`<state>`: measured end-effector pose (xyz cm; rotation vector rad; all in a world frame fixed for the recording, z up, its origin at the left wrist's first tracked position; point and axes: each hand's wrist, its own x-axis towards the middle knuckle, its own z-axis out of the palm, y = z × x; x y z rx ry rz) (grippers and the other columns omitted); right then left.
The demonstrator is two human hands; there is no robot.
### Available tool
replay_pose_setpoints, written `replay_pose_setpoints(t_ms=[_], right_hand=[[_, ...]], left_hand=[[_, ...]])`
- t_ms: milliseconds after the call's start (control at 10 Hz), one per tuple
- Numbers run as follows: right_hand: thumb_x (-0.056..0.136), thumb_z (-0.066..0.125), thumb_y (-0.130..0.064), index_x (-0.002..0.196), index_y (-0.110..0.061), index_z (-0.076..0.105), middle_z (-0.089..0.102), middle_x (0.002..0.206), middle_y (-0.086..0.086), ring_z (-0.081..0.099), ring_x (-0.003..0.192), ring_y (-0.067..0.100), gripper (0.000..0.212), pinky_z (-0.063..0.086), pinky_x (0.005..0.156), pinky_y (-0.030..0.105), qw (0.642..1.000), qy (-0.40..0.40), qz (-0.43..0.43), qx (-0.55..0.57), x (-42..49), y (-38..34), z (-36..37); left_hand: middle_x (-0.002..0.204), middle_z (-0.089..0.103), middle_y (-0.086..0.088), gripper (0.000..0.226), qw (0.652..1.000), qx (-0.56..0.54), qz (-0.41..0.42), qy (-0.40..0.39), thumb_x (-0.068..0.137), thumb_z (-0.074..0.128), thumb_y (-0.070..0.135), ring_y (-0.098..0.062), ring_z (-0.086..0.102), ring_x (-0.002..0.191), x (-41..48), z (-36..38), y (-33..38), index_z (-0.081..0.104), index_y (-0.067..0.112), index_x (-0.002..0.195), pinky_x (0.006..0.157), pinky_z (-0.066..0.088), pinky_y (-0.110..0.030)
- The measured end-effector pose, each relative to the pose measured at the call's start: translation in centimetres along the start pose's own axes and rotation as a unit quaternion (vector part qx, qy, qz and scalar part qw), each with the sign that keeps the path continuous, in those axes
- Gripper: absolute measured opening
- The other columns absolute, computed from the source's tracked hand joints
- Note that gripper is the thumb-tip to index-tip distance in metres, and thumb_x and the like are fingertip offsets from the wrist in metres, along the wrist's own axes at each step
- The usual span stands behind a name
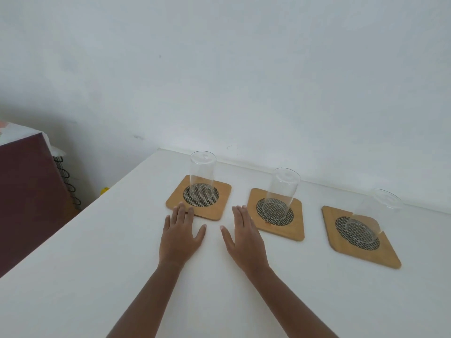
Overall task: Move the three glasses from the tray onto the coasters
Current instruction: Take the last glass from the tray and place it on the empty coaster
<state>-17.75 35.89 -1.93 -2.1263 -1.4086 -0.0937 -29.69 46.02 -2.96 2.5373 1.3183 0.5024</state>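
Three clear glasses stand upright on three square wooden coasters with dark mesh centres. The left glass (202, 176) is on the left coaster (219, 206), the middle glass (280, 193) on the middle coaster (296, 230), the right glass (373, 215) on the right coaster (388, 254). My left hand (180, 237) lies flat on the table, fingers spread, its fingertips touching the left coaster's near edge. My right hand (245, 237) lies flat between the left and middle coasters, holding nothing. No tray is in view.
The white table (97, 276) runs to a white wall at the back, and its left edge drops off. Beyond that edge stand a dark red box (26, 191) and a black wire rack (66, 181).
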Motion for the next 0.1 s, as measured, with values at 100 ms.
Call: replay_pose_setpoints(t_ms=[100], right_hand=[[0.093, 0.047, -0.031, 0.138, -0.004, 0.036, 0.039, 0.147, 0.013, 0.026, 0.142, 0.026, 0.054, 0.028, 0.115, 0.036, 1.000, 0.008, 0.017, -0.013, -2.26, 1.22, -1.08]], left_hand=[[0.159, 0.006, -0.012, 0.066, 1.000, 0.014, 0.008, -0.017, 0.095, 0.032, 0.047, -0.023, 0.008, 0.147, -1.89, 0.32, 1.62, 0.014, 0.012, 0.148, 0.120, 0.009, -0.038]])
